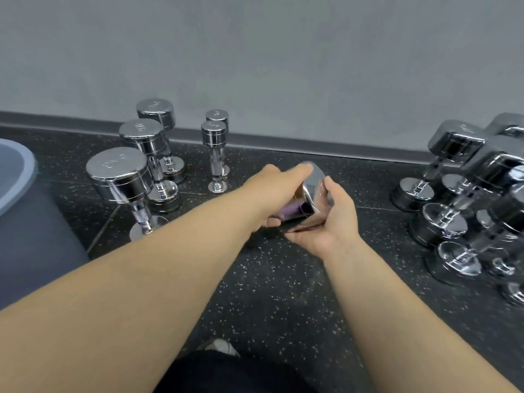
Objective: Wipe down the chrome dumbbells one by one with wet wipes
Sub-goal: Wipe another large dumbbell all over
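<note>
A chrome dumbbell (307, 194) is tilted over the dark speckled floor in the middle of the view. My left hand (272, 191) grips it from the left, fingers over its top and thumb beneath. My right hand (330, 219) holds it from the right, thumb on the head and palm cupped under it. I see no wet wipe; it may be hidden by the hands. Several chrome dumbbells (136, 171) stand upright on end at the left near the wall. Several more dumbbells (465, 194) stand packed together at the right.
A grey wall with a dark baseboard (283, 141) runs behind the dumbbells. A grey-blue rounded mat or cushion (17, 171) lies at the far left. My knee in dark cloth (226, 373) and a light shoe (221, 346) show at the bottom.
</note>
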{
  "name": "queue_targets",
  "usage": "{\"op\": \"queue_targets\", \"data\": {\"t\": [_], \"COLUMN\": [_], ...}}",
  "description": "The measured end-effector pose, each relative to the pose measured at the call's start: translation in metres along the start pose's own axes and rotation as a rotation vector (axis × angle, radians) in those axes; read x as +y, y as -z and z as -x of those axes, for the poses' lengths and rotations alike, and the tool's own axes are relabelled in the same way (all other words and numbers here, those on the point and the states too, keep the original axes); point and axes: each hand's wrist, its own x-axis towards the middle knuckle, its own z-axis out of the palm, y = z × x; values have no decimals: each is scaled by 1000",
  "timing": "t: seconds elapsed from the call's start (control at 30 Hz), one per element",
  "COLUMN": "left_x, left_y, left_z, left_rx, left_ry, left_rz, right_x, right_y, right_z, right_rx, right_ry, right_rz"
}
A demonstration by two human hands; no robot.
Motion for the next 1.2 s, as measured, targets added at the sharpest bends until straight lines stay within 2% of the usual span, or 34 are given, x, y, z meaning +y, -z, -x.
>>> {"op": "queue_targets", "data": {"t": [0.1, 0.23, 0.3, 0.5, 0.6, 0.77, 0.83, 0.97, 1.03, 1.2], "left_x": [4, -6, -8, 10, 5, 13, 18, 21, 22, 25], "left_y": [-37, -107, -135, -154, -154, -136, -125, -116, -119, -111], "left_z": [6, 16, 20, 22, 31, 39, 36, 34, 34, 40], "left_rx": [-32, -82, -37, 179, 218, 214, 209, 107, 51, -33], "left_ry": [-2, -8, 0, -61, -119, -163, -167, -44, -23, -36], "left_rz": [-223, -715, -769, -507, -405, -145, 3, 327, 350, 337], "right_x": [9, 19, 12, -39, -42, -44, -57, -86, -96, -99], "right_y": [43, 101, 117, 122, 122, 108, 96, 73, 69, 60], "right_z": [14, 33, 39, 42, 44, 51, 56, 65, 70, 84], "right_rx": [78, 76, 66, 10, 5, -64, -91, -73, -32, 4], "right_ry": [-46, -56, -40, -5, -4, 120, 194, 330, 324, 263], "right_rz": [-138, -349, -396, -191, -85, 67, 225, 652, 768, 848]}}
